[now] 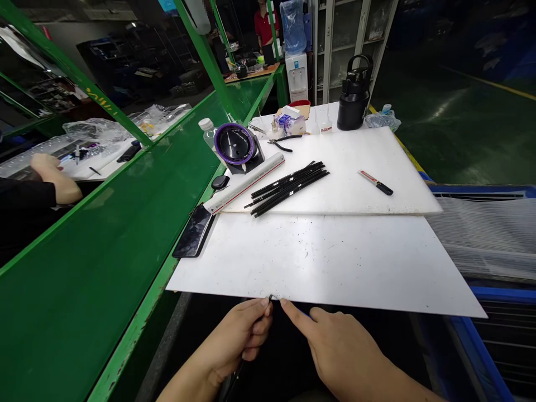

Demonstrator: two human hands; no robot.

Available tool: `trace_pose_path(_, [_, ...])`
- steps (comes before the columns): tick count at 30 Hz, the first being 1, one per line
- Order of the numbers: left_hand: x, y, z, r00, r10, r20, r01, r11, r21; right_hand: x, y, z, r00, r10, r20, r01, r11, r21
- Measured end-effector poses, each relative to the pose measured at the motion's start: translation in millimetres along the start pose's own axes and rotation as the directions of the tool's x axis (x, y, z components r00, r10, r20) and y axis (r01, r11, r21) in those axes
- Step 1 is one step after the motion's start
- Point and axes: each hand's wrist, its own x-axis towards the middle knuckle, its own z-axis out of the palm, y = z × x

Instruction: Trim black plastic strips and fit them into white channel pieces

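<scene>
At the front edge of the white board (pixel 318 257), my left hand (pixel 240 332) is closed on a thin black strip (pixel 271 297), its tip poking out between thumb and forefinger. The strip's lower part seems to run down below the hand into the dark. My right hand (pixel 339 340) is beside it, forefinger stretched toward the strip's tip and the other fingers curled under. A small pale, shiny sliver shows by that fingertip, and a bit of blue shows under the hand; what it grips is hidden. Farther back lies a bundle of black strips (pixel 288 187).
On the foam sheet (pixel 347 195) lie a black-handled blade tool (pixel 377 182), cutting pliers (pixel 285 143) and a long white box (pixel 247 184). A phone (pixel 194 231), round purple-rimmed fan (pixel 234 144) and black flask (pixel 355 95) stand around. A green partition (pixel 104 240) borders the left; another person's arm (pixel 54 178) is beyond.
</scene>
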Motion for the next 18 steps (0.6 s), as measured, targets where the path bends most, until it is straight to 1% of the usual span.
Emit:
trace_pose_path(4, [0.8, -1.3, -1.0, 1.0, 0.01, 0.0, -0.01, 1.0, 0.001, -0.4, 0.7, -2.6, 1.0, -0.006, 0.017, 0.005, 0.999, 0.051])
trace_pose_path(8, [1.4, -2.5, -1.2, 1.0, 0.016, 0.007, -0.016, 1.0, -0.001, -0.9, 2.1, -3.5, 1.0, -0.014, 0.016, 0.014, 0.999, 0.052])
trace_pose_path(11, [1.6, -2.3, -1.3, 1.0, 0.017, 0.009, -0.017, 1.0, -0.006, -1.5, 0.7, -1.5, 1.0, -0.016, 0.005, 0.016, 1.0, 0.024])
trace_pose_path(16, [1.6, -0.7, -2.1, 1.0, 0.015, 0.016, -0.014, 1.0, -0.017, -2.0, -4.9, 2.6, 1.0, 0.026, -0.003, -0.026, 0.996, -0.086])
trace_pose_path(18, [1.7, -1.0, -2.5, 1.0, 0.014, 0.017, -0.014, 1.0, -0.023, -1.7, -5.1, 2.7, 0.999, 0.035, -0.01, -0.035, 0.997, -0.075])
